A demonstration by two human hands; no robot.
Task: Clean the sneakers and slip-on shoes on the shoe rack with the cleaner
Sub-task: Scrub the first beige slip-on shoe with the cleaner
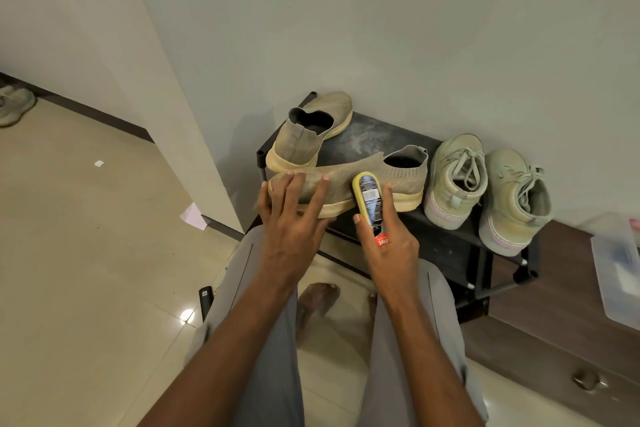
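Left hand [294, 215] flat, fingers straight, steadies centre-frame beige knit slip-on shoe [349, 184]; right hand [384, 236] grips yellow-capped cleaner bottle [370, 206] — shoe overhangs black metal shoe rack [450, 243] — hard rubbing may tip it off.

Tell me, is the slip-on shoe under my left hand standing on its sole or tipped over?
Tipped: the slip-on shoe lies on its side, sole edge facing you.
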